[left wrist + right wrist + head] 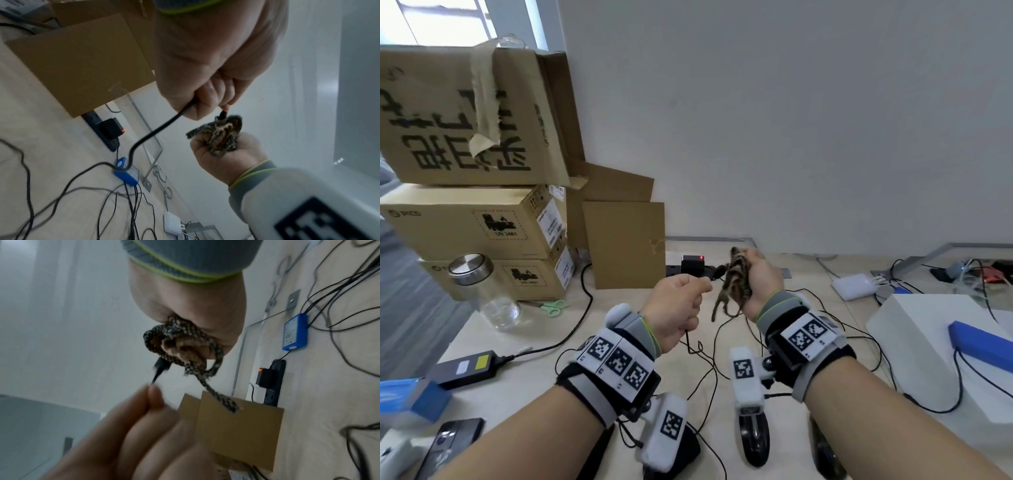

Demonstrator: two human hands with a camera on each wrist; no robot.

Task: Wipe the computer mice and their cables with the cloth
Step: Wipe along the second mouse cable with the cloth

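Cable pinched in left hand, plug end touching cloth bunched in right hand. Cable runs down-left from cloth; pull w/ left.

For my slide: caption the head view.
Left hand pinches mouse cable while right hand wipes it with cloth.

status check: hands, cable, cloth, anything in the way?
Left hand grips mouse cable near its plug. Right hand holds bunched cloth at the plug end. Both raised above the desk. Loose wires below; nothing blocking.
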